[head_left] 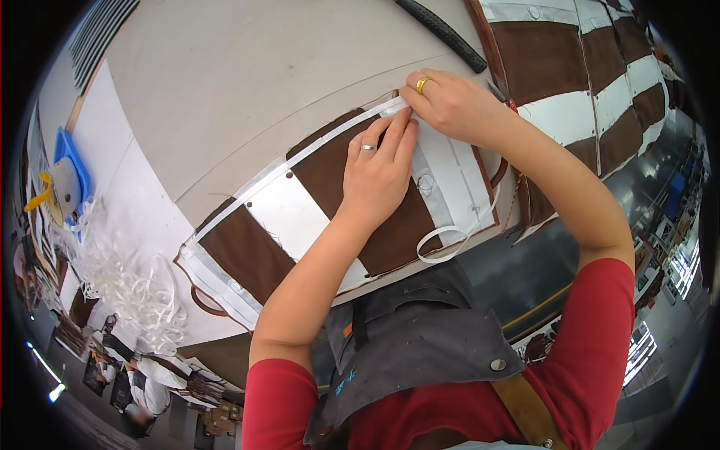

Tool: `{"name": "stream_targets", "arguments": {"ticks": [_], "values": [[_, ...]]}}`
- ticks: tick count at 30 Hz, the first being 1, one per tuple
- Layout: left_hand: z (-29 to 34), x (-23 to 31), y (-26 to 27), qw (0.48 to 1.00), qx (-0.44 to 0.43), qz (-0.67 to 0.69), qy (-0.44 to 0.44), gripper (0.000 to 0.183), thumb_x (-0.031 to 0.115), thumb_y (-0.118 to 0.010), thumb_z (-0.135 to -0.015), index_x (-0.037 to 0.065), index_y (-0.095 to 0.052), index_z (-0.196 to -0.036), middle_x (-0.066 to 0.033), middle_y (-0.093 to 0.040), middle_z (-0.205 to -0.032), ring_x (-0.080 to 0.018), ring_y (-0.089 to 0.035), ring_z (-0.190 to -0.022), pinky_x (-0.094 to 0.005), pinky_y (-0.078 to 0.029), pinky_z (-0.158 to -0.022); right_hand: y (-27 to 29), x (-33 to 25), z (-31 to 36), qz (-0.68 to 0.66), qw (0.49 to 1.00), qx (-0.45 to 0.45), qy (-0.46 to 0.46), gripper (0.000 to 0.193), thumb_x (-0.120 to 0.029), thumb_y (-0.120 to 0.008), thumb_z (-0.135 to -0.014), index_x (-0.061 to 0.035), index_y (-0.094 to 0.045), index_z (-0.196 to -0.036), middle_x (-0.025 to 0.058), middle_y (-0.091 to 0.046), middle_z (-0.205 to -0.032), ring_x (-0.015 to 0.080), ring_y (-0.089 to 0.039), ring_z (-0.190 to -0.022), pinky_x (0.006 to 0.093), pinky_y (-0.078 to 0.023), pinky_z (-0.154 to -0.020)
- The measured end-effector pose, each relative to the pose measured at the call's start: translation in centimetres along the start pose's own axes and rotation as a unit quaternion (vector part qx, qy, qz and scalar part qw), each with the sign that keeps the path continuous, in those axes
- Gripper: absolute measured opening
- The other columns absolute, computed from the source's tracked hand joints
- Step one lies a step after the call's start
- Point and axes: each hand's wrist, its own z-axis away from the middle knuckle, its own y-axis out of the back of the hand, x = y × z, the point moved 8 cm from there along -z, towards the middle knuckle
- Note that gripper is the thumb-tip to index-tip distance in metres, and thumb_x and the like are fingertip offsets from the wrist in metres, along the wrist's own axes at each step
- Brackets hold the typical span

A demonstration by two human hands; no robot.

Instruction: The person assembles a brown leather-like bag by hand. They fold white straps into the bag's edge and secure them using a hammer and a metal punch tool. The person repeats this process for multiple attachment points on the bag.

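A: Where is the work?
B: Brown-and-white panel (322, 180) lies aslant on the table (247, 67); its middle is partly covered by the left forearm. White strip (326, 142) runs along the far edge.
A: Left hand (379, 169)?
B: Fingers side by side, tips down near the strip's right end. Thumb hidden; cannot tell whether anything is pinched.
A: Right hand (454, 109)?
B: Just beyond it, fingers curled down at the panel's far corner. The tips' undersides are out of sight; pinch or press, cannot tell.
A: Nearby?
B: Thin white tape (442, 244) loops over the near edge. Red-tipped tool (512, 106), mostly behind the right wrist, kind unclear. Black textured bar (446, 37), cut off above. White ribbon heap (135, 292) at left, strands too tangled to separate.
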Motion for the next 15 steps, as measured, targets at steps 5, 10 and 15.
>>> {"name": "stream_targets", "arguments": {"ticks": [5, 10, 15], "values": [[-0.1, 0.2, -0.1, 1.000, -0.002, -0.007, -0.010, 0.044, 0.003, -0.062, -0.072, 0.005, -0.059, -0.116, -0.0039, -0.057, -0.123, -0.0209, -0.051, -0.110, -0.0349, -0.038, -0.089, -0.4, 0.1, -0.6, 0.009, 0.999, -0.040, -0.017, 0.022, -0.005, -0.062, -0.070, 0.0000, -0.052, -0.089, 0.0106, -0.057, -0.087, 0.0222, -0.062, -0.078, 0.0296, -0.052, -0.066], [0.3, 0.1, -0.4, 0.999, -0.034, -0.004, -0.010, 0.038, 0.005, -0.062, -0.075, 0.005, -0.059, -0.113, -0.0049, -0.058, -0.116, -0.0225, -0.051, -0.110, -0.0370, -0.038, -0.091, 0.8, -1.6, -2.5, -0.047, 0.995, -0.054, -0.069, 0.018, -0.005, -0.062, -0.076, -0.0010, -0.053, -0.091, 0.0089, -0.058, -0.082, 0.0213, -0.061, -0.073, 0.0292, -0.051, -0.061], [0.9, -0.1, 0.4, 0.998, -0.024, 0.046, -0.026, 0.035, 0.012, -0.063, -0.079, 0.005, -0.058, -0.113, -0.0057, -0.056, -0.117, -0.0242, -0.050, -0.114, -0.0391, -0.035, -0.098, 1.2, 0.1, -1.6, -0.233, 0.948, 0.023, -0.217, 0.011, -0.006, -0.059, -0.086, -0.0010, -0.054, -0.094, 0.0093, -0.061, -0.085, 0.0200, -0.061, -0.070, 0.0258, -0.051, -0.062]]}}
